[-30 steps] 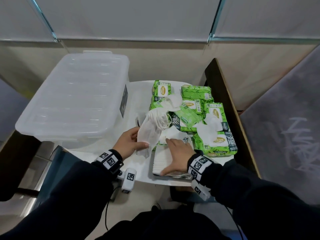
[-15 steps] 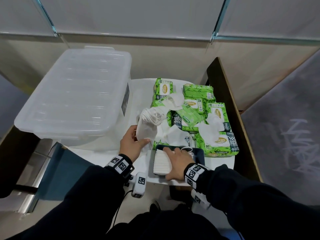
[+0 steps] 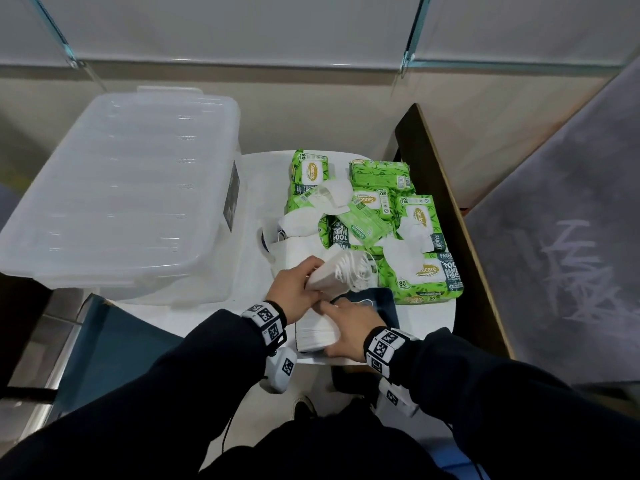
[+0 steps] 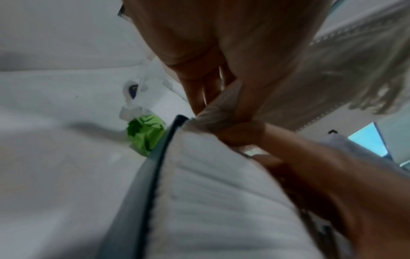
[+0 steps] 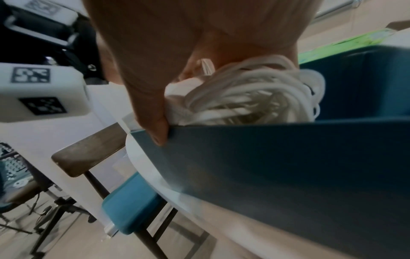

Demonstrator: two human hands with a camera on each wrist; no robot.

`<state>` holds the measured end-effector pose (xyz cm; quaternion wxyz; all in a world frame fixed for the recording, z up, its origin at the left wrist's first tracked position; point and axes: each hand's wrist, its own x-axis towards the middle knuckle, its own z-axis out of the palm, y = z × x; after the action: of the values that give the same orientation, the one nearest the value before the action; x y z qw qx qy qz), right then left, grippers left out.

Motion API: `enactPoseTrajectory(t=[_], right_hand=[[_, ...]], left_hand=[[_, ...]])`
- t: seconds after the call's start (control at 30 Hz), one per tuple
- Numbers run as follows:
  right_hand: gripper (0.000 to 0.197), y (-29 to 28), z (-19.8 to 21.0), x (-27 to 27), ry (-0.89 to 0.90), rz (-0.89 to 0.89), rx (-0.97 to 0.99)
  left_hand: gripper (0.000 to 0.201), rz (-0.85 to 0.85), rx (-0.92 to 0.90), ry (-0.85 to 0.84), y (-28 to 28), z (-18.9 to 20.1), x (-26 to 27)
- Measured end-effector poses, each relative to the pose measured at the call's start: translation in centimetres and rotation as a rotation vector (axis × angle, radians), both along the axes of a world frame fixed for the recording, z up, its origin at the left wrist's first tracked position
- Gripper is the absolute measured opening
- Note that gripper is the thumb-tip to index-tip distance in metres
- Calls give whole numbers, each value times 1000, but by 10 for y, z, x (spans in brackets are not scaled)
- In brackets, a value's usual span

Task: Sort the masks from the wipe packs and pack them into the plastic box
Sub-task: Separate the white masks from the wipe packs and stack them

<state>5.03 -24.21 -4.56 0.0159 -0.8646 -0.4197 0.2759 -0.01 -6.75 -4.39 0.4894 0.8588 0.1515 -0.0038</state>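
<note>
Left hand point(image 3: 294, 292), just below frame centre in the head view, curled round a thick white bundle of folded face masks point(image 3: 332, 277), ear loops splayed toward the right end. Bundle's long axis angled from lower left up to upper right, hovering over the near edge of a dark blue open tray point(image 3: 382, 304). Right hand point(image 3: 349, 332) directly below, thumb hooked over the tray wall in the right wrist view, fingers pressed onto a second white stack of flat masks point(image 3: 313, 336) lying in the tray; looked like a steadying hold, fingers bent around the loops, though exact pinch hard to read. Left hand judged nearer to the coming set-down, bundle lying up and right of that grip, stack straight beneath.

Further out, toward upper right of centre: green plastic packs of wet wipes point(image 3: 424, 271) heaped on the white round bench point(image 3: 433, 313), with loose white masks point(image 3: 332, 197) draped among them, unsorted. At upper left, large clear plastic storage box point(image 3: 117, 192), lid on, well apart from both hands.

Left wrist view blurred. Tray's contents mostly hidden by hands; count of masks not readable.
</note>
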Motion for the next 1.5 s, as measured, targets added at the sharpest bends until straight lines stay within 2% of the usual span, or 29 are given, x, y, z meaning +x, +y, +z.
enactPoseTrajectory(t=[0.13, 0.27, 0.4, 0.5, 0.63, 0.7, 0.73, 0.8, 0.87, 0.93, 0.97, 1.07, 1.2, 1.27, 1.33, 1.4, 1.5], right_hand=[[92, -2, -3, -1, 12, -3, 20], [96, -3, -7, 2, 8, 8, 23], [98, -4, -13, 1, -1, 4, 25], [95, -10, -8, 4, 70, -11, 7], [84, -39, 18, 18, 247, 3, 82], [68, -59, 36, 24, 315, -4, 144], [56, -67, 47, 26, 289, -22, 179], [34, -73, 64, 28, 160, -130, 311], [34, -65, 66, 35, -31, -182, 410], [44, -49, 58, 48, -177, -130, 328], [42, -40, 52, 57, -200, -120, 235], [19, -27, 33, 79, -173, -162, 29], [12, -29, 5, 85, -252, -129, -37], [17, -29, -9, 81, -310, -108, 4], [31, -29, -22, 79, -326, -131, 26], [47, -28, -32, 80, -263, -203, 2], [45, -28, -35, 87, -133, -224, -70]], left_hand=[[44, -50, 49, 130, 11, 1, 9], [43, -210, 23, 173, 23, 11, 14], [44, -367, 300, 146, 14, 13, 24], [40, -415, 451, 152, 3, 6, 31], [42, -433, 649, 138, -4, -1, 35], [42, -461, 724, 125, -9, -5, 34], [41, -460, 745, 126, -12, -7, 32], [39, -440, 749, 155, -16, -10, 34], [37, -425, 760, 198, -20, -8, 39], [36, -418, 760, 220, -22, -6, 43], [35, -414, 751, 227, -21, -5, 44], [32, -375, 633, 254, -13, -5, 41], [18, -368, 589, 254, 1, -6, 24], [29, -423, 608, 241, 2, -8, 11], [38, -456, 602, 243, 2, -11, 1], [42, -487, 614, 268, 0, -13, -4], [40, -514, 630, 292, -2, -11, -4]])
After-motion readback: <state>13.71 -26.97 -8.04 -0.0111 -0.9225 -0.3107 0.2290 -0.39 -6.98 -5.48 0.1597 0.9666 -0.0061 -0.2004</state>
